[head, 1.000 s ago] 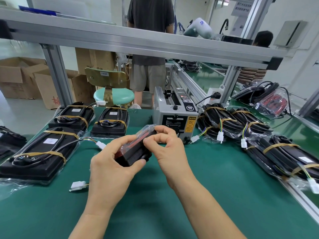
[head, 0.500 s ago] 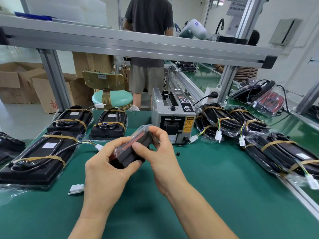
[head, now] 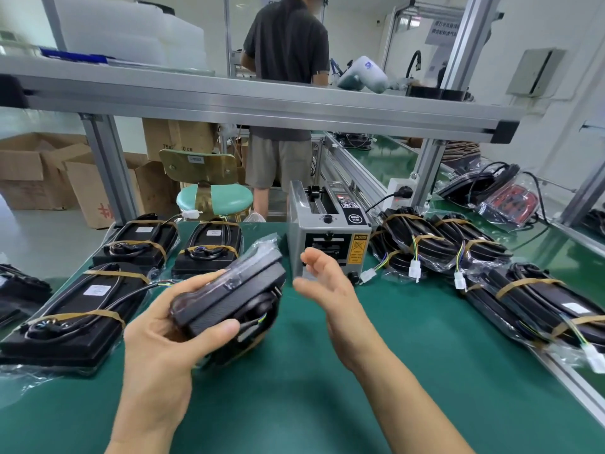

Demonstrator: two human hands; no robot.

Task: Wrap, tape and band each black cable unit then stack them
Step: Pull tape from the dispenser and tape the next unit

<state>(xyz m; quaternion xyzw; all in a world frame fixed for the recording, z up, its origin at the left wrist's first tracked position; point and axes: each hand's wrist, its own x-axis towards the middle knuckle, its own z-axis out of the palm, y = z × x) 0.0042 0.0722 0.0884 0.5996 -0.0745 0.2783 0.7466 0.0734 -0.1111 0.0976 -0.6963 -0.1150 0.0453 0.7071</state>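
Near centre, the left hand [head: 157, 342] grips a bagged unit [head: 229, 299]; the right hand [head: 327, 290] hovers with relaxed fingers by the tape dispenser [head: 327, 237]. Taping looks next; banded units [head: 75, 309] lie left and right, unstacked.

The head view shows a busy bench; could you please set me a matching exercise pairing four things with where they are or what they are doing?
Things:
1. left hand
2. right hand
3. tape dispenser
4. stool

States:
A. open, fingers relaxed, holding nothing
B. grey box at the back of the green mat
C. beyond the bench's far edge, green seat
D. grips the bagged black cable unit

Pairs: 1-D, 2-A, 3-B, 4-C
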